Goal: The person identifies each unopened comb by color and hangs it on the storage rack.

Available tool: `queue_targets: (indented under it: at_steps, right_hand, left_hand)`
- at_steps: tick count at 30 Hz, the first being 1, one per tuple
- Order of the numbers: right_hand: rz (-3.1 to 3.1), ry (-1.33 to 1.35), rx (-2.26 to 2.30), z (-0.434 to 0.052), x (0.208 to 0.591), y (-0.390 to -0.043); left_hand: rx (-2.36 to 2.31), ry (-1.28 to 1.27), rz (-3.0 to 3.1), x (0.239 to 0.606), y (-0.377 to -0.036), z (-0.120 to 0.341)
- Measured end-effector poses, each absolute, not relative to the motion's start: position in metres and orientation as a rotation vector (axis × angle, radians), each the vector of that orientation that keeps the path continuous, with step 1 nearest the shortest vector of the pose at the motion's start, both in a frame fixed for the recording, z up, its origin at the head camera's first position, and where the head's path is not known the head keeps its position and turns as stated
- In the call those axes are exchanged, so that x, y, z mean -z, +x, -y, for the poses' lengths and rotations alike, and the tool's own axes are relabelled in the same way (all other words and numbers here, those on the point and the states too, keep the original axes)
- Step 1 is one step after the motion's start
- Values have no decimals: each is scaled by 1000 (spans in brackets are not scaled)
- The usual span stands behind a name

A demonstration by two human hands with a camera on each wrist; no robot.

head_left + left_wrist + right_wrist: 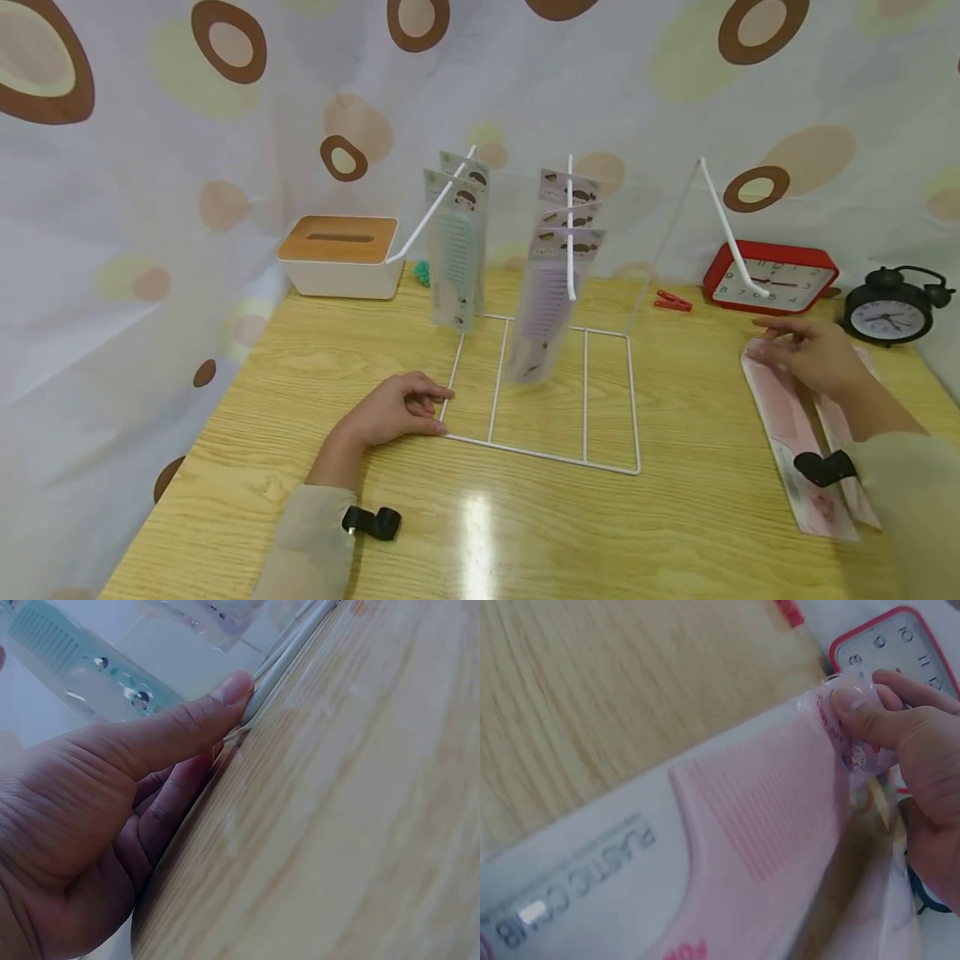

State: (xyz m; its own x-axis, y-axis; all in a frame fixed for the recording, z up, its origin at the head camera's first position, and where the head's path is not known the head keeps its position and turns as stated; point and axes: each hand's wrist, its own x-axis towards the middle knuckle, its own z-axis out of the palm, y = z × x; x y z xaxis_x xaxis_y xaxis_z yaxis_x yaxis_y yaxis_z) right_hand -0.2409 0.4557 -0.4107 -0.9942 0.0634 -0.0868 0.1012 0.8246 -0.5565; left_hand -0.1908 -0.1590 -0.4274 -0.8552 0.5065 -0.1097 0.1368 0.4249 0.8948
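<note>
A white wire display rack (585, 392) stands on the table with three prongs rising over its base. My left hand (397, 407) holds the rack's front left corner, the thumb (187, 724) on the wire and the index finger across its left side. Packaged green combs (455, 258) hang from the left prong, packaged purple combs (546, 300) from the middle one; the right prong (723, 217) bears nothing. At the right, my right hand (813, 358) pinches the top of a packaged pink comb (765, 802), marked "PLASTIC COMB". Another pink package (840, 421) lies beside it, partly hidden by the hand.
A white tissue box (341, 279) with a wooden lid stands at the back left. Behind my right hand are a red square clock (780, 258) and a black alarm clock (888, 304). A red clip (672, 302) lies near the rack. Patterned cloth (480, 75) hangs behind the table.
</note>
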Motion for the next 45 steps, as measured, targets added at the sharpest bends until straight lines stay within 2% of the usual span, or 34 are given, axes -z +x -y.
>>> queue_targets:
  at_steps: [4,13,17,22,26,30,33,39,45]
  right_hand:
    - [-2966,173,990,-448,397,-230]
    - [-2869,34,1751,-414,352,-191]
    - [-2532,-93,2182,-389,331,-168]
    - [-2054,-567,2517,-359,308,-143]
    - [-1823,-969,2521,-334,290,-127]
    - [-1746,-1166,2552,-305,270,-118]
    - [-1715,-1128,2667,-287,256,-115]
    - [-1917,-795,2761,-270,235,-117]
    - [-1922,-733,2755,-274,235,-126]
  left_hand:
    - [-1401,536,-2324,428,-190,160]
    - [-1402,548,-2314,429,-189,160]
    - [-1401,559,-2315,428,-189,159]
    - [-1405,550,-2314,428,-189,160]
    - [-1403,544,-2309,428,-190,160]
    - [-1394,546,-2318,428,-190,161]
    - [-1397,545,-2319,429,-191,161]
    - [-1417,546,-2305,430,-192,160]
    - [-1416,555,-2308,429,-192,160]
